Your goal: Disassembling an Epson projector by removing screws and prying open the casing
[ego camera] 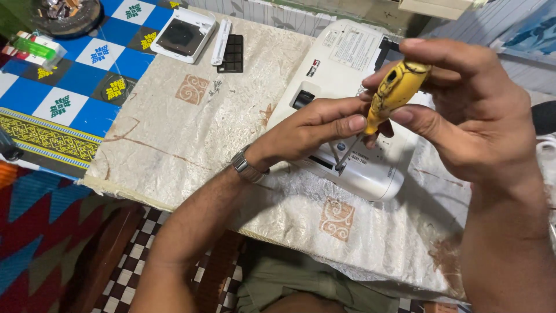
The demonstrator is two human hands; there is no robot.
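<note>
Our right hand [463,110] pinches a yellow screwdriver [394,93]; our left hand [313,130], fingers pressed together, steadies its shaft on the white printer [347,64] near the table's [174,139] right edge.

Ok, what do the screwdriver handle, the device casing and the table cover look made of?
Screwdriver handle: glossy yellow plastic, by its sheen, scuffed with dark marks. Its shaft: thin bare metal, grey and shiny. Device casing: smooth white moulded plastic, it seems. Table cover: cream woven cloth with a crinkled sheen, stained brown.

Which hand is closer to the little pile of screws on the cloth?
Left. The left hand lies right of the screws, over the white device; the right hand, holding the yellow screwdriver, is farther right.
</note>
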